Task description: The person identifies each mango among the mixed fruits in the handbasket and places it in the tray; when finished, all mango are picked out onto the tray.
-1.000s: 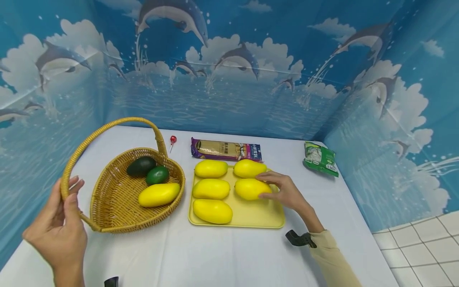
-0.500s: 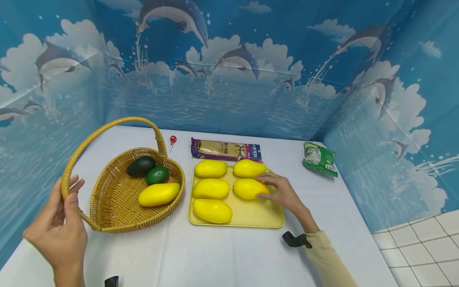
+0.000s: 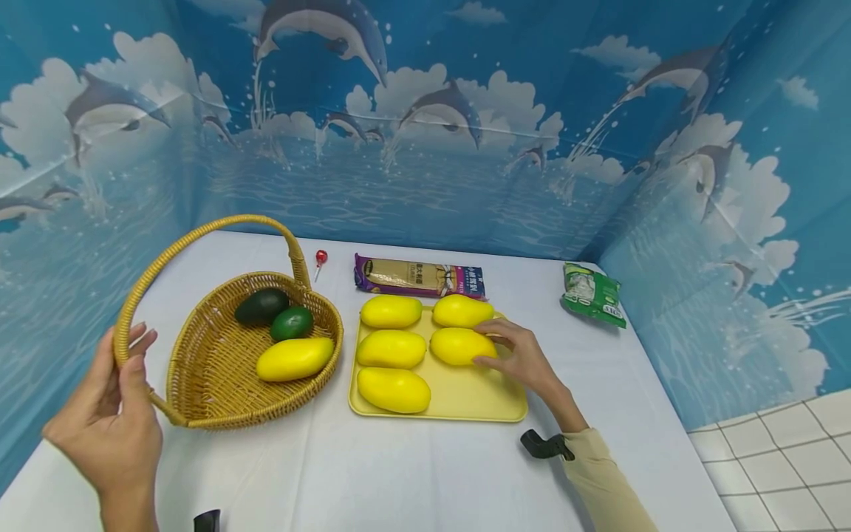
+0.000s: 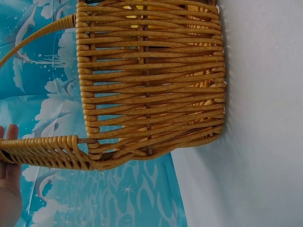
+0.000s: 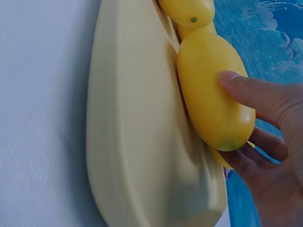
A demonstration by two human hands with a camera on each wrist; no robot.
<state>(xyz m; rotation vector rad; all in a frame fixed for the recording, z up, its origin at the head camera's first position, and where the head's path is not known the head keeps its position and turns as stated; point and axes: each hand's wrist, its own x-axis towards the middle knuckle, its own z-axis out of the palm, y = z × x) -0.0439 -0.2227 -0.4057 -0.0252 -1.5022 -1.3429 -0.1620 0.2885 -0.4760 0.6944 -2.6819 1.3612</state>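
On the left, my left hand holds the arched handle of a wicker basket, its fingers and thumb around the lower side of the arch. Two dark green avocados and one yellow mango lie inside the basket. My right hand grips the right end of another mango over the pale yellow tray. In the right wrist view the thumb presses one side of that mango, with fingers on the other side. Several more mangoes lie on the tray.
Behind the tray lies a long pasta packet. A red lollipop is near the basket's far side. A green snack bag lies at the back right, near the dolphin-print curtain. White cloth covers the table.
My right hand has shifted slightly left, and the gripped mango has moved slightly left with it. My left hand still holds the handle, and the basket has hardly moved.
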